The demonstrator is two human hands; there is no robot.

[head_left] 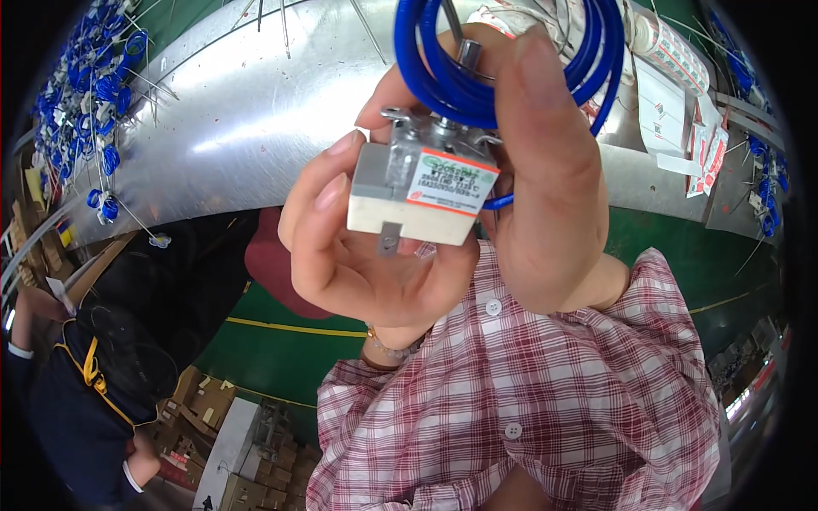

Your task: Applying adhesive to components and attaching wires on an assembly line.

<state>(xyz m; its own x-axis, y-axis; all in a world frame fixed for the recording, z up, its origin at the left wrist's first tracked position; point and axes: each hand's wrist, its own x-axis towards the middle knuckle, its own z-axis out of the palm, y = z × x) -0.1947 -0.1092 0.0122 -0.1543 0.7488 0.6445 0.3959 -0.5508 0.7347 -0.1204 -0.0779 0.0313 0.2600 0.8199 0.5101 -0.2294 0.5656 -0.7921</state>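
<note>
"Please tell me, what is nearest, and how do the fingers stand?"

"At the upper centre is a blue coil point(459, 104). The thumb of the right hand point(554, 196) stands upright in front of it. If this hand presses the coil, I cannot tell."

"And the block?"

"The pale block point(413, 220) is in the centre, just under the coil. The left hand point(366, 285) is closed on it: two curled fingertips lie at its left side, the palm is below. The right thumb's lower part is just beside its right end. A metal tab point(389, 240) comes out from its lower edge, above the palm."

"What is farther?"

"Below is the wearer's plaid shirt point(511, 375). Across the top goes a shiny metal bench point(256, 111), with many blue coils point(94, 94) at the upper left and a white roll point(673, 55) at the upper right. At the lower left is a co-worker point(64, 426) in dark clothes, over a green floor point(281, 362)."
</note>
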